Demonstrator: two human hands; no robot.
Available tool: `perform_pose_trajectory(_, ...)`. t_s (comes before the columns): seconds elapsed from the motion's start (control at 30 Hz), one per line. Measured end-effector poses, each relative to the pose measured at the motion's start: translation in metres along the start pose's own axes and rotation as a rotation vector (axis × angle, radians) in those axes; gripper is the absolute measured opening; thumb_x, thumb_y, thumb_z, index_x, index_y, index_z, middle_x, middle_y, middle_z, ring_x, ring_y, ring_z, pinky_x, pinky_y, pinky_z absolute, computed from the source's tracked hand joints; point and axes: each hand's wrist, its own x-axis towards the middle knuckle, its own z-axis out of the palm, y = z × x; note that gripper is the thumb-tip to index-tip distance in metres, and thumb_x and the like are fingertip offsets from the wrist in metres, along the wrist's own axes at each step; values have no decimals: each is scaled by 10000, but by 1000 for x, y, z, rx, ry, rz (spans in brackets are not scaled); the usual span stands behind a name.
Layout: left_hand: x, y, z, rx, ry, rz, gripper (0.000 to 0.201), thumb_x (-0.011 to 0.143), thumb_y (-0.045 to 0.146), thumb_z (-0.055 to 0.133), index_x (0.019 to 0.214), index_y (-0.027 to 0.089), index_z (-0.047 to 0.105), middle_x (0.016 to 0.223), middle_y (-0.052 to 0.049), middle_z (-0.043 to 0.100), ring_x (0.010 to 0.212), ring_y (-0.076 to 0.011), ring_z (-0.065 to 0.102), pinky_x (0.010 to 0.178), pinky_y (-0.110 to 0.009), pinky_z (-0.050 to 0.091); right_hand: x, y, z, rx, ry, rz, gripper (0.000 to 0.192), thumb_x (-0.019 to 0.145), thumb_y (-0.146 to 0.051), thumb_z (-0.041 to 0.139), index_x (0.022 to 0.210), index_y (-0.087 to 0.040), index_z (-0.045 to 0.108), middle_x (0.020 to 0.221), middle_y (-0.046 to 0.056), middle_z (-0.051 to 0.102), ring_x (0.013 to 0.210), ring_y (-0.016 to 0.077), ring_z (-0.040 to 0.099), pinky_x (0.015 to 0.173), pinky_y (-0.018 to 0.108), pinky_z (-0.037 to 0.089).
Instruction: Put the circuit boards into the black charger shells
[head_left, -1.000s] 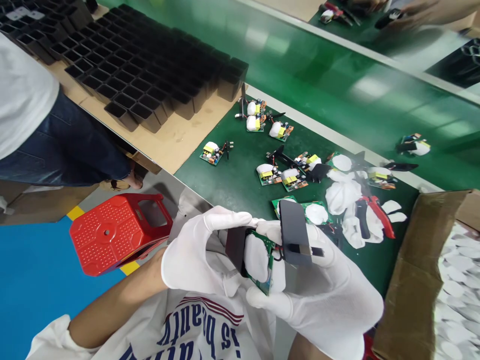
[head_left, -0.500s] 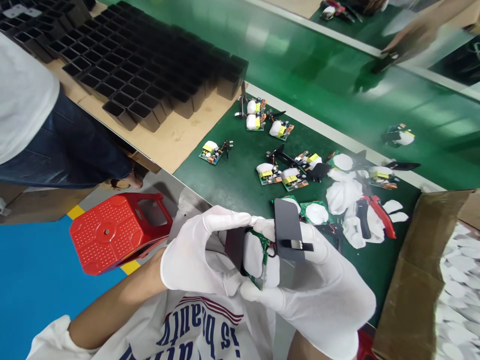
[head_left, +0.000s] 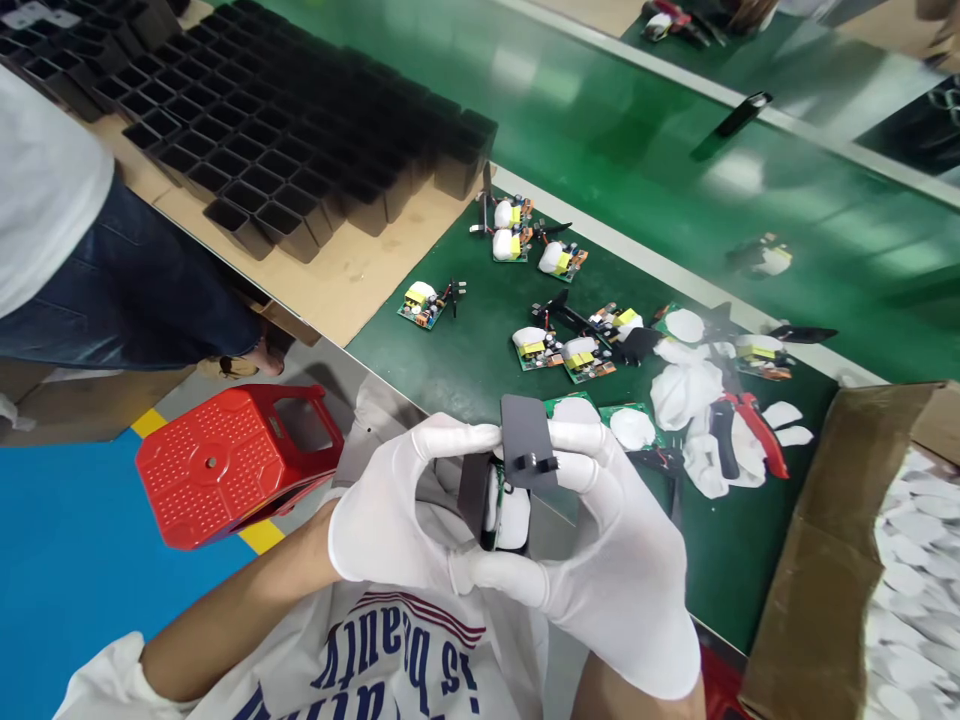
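Note:
My left hand [head_left: 409,500], in a white glove, is wrapped round a black plastic case [head_left: 472,495] above my lap. A circuit board with white pads [head_left: 513,518] sits mostly inside the case, its white face showing at the open end. My gloved right hand [head_left: 607,560] pinches a black plug cover [head_left: 526,435] with two prongs, which stands tilted over the case opening. The right thumb lies along the near side of the case. The wires between cover and board are mostly hidden.
Several circuit boards [head_left: 532,345] with plugs lie on the green table [head_left: 465,375]. Red-handled pliers [head_left: 757,430] rest on white gloves [head_left: 686,392]. Black cases [head_left: 300,215] stand in rows on cardboard at left. A box of white pads [head_left: 911,580], a red stool [head_left: 214,465] and a person [head_left: 60,220] flank me.
The board has gone deeper into the case, and the plug cover has moved left towards it. A board on the belt shifted left. Another person's hand left a black piece on the belt.

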Motion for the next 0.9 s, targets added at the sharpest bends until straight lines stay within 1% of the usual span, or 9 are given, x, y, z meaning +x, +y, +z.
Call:
perform_pose_trajectory(0.07, -2, -2, 1, 5, 21, -10, 1121, 644, 426, 1099, 1614, 368, 540, 1247, -78, 770, 961, -270, 839, 857, -389, 703, 0, 1, -1, -12, -17, 7, 669, 691, -456, 1074, 1297, -413, 793, 1235, 45, 784, 1095, 324, 777, 893, 450, 720)
perform_pose_trajectory(0.13, -2, -2, 2, -16, 33, -19, 1101, 657, 436, 1092, 1610, 370, 545, 1263, -83, 759, 961, -264, 836, 850, -377, 698, 1, 1, -1, -22, -30, 12, 626, 727, -471, 1052, 1292, -405, 791, 1224, 45, 794, 1091, 321, 785, 884, 444, 726)
perform_pose_trajectory(0.23, -3, -3, 2, -59, 5, -22, 1030, 746, 361, 1052, 1626, 377, 516, 1172, -50, 773, 865, -217, 825, 817, -344, 689, 3, 1, 0, -22, -33, -6, 383, 798, -448, 1010, 1124, -379, 821, 1130, 31, 819, 1037, 297, 795, 847, 416, 725)
perform_pose_trajectory(0.3, -4, -6, 0, -50, -4, -14, 1027, 755, 301, 1042, 1630, 375, 510, 1168, -41, 775, 864, -209, 820, 834, -347, 687, 2, 2, 0, -5, -18, -16, 310, 797, -454, 1009, 1018, -357, 814, 1080, 22, 829, 1004, 288, 797, 842, 412, 716)
perform_pose_trajectory(0.43, -11, -14, -6, 21, 36, -3, 1053, 670, 270, 1053, 1600, 309, 560, 1333, -100, 745, 1137, -285, 802, 1002, -400, 671, -8, 7, -6, 135, 39, 108, 467, 752, -505, 1031, 1127, -351, 798, 1081, 38, 833, 989, 311, 803, 849, 452, 698)
perform_pose_trajectory(0.57, -13, -15, -8, 41, 4, 34, 1027, 704, 185, 1003, 1612, 262, 529, 1377, -140, 768, 1239, -298, 786, 1093, -412, 647, -20, 8, -12, 301, 24, 214, 559, 714, -502, 1047, 1181, -357, 777, 999, 63, 826, 935, 369, 806, 860, 562, 705)
perform_pose_trajectory(0.63, -12, -12, -6, 42, -3, 42, 1032, 702, 154, 1003, 1609, 258, 523, 1395, -148, 769, 1256, -302, 786, 1108, -408, 647, -24, 7, -13, 394, 4, 262, 632, 712, -490, 1050, 1261, -377, 758, 884, 41, 800, 831, 361, 797, 797, 565, 711)
perform_pose_trajectory(0.73, -10, -5, -5, -10, -5, 13, 1038, 684, 189, 1035, 1596, 276, 546, 1416, -146, 758, 1275, -325, 785, 1110, -415, 659, -27, 7, -10, 479, -38, 310, 721, 702, -477, 1062, 1338, -383, 736, 744, -10, 729, 662, 306, 748, 654, 494, 696)
perform_pose_trajectory(0.9, -9, 3, -8, 15, -22, -21, 1050, 676, 211, 1060, 1598, 306, 567, 1420, -141, 764, 1268, -337, 792, 1097, -407, 673, -22, 6, -9, 493, -36, 291, 617, 761, -522, 1013, 1315, -376, 785, 980, 34, 815, 781, 264, 787, 781, 427, 703)
